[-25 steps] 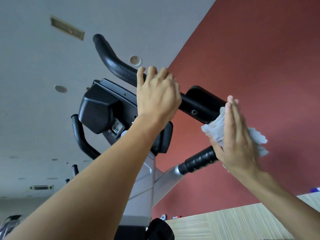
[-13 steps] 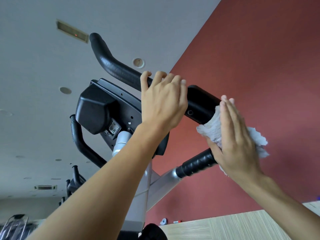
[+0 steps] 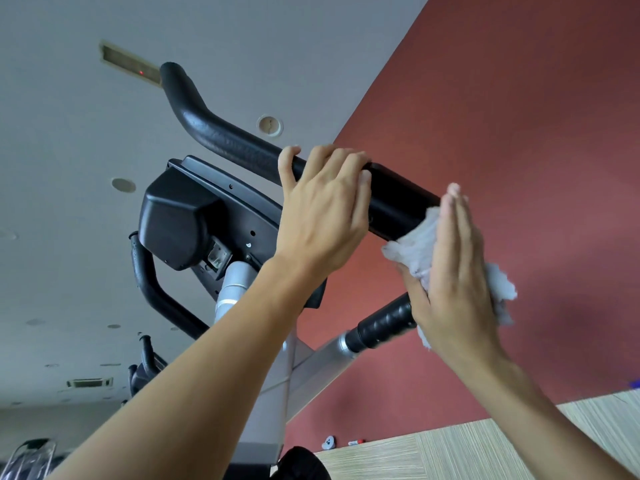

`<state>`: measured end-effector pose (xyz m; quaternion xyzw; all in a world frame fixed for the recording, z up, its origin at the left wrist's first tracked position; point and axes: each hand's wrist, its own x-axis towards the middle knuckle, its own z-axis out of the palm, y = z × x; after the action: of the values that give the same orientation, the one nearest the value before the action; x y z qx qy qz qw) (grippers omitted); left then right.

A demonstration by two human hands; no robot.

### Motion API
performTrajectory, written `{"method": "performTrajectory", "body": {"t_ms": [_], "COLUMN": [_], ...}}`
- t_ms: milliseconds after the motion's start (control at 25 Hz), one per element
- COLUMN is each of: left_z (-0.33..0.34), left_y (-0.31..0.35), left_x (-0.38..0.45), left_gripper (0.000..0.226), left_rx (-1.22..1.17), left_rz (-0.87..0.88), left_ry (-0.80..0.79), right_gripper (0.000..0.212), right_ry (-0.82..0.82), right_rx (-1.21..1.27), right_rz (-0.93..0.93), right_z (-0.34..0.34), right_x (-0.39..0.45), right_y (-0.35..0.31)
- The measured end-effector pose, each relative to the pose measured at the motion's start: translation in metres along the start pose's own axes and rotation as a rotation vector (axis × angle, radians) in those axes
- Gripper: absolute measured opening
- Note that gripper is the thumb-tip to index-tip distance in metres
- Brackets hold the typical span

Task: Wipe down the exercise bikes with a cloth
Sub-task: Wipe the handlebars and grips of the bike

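Observation:
I look up at an exercise bike from below. Its black handlebar runs from upper left down to the right, above the black console housing. My left hand grips the bar with its fingers curled over the top. My right hand has straight fingers and presses a crumpled white cloth against the right end of the handlebar. Part of the cloth sticks out behind that hand. A lower black grip on a silver arm sits just below my right hand.
The silver post and frame of the bike run down the middle. A red wall is on the right, a grey ceiling on the left. Another black handle curves at the left. A wood-look surface lies bottom right.
My left hand has slid right along the handlebar and curled tighter over it. My right hand and the cloth stay pressed on the bar's right end, shifted slightly up. The view has tilted a little.

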<state>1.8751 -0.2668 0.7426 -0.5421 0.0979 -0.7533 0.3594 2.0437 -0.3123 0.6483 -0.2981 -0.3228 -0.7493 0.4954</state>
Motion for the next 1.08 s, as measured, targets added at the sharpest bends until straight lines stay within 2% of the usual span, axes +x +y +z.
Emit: {"method": "performTrajectory", "body": {"t_ms": [120,240,320,400,480,560,680,840,1000,1080], "left_z": [-0.004,-0.006,-0.003,-0.001,0.001,0.002,0.002,0.004,0.008,0.008], "left_y": [-0.003,-0.004,-0.004,0.000,0.008,0.014,0.014,0.018,0.023,0.025], "left_x": [-0.003,0.000,0.000,-0.001,-0.004,-0.008,-0.008,-0.008,-0.008,-0.007], "left_gripper": [0.043,0.045,0.044,0.042,0.042,0.046,0.048,0.046,0.044,0.043], "left_rx": [-0.019,-0.029,-0.008,0.011,-0.006,-0.008,0.004,0.007,0.010,0.024], "left_rz": [0.065,0.076,0.060,0.032,0.003,-0.004,-0.003,-0.020,-0.056,-0.057], "left_ry": [-0.042,-0.065,-0.037,-0.022,-0.043,-0.072,-0.089,-0.061,-0.047,-0.058], "right_gripper": [0.086,0.082,0.076,0.075,0.083,0.087,0.085,0.088,0.086,0.086], "right_ry": [-0.019,-0.070,-0.075,-0.004,0.083,0.126,0.096,0.028,0.093,0.084], "right_rx": [0.004,-0.116,-0.107,0.069,0.275,0.411,0.375,0.213,0.435,0.464], "right_rz": [0.112,-0.042,-0.127,0.020,0.260,0.387,0.365,0.201,0.371,0.418], "right_z": [0.001,-0.005,-0.005,0.003,0.014,0.023,0.021,0.009,0.020,0.020], "right_x": [-0.008,0.015,0.021,0.008,-0.020,-0.041,-0.036,-0.012,-0.039,-0.049], "right_y": [-0.003,-0.006,-0.004,-0.005,-0.007,-0.007,-0.005,0.000,-0.001,0.000]}}
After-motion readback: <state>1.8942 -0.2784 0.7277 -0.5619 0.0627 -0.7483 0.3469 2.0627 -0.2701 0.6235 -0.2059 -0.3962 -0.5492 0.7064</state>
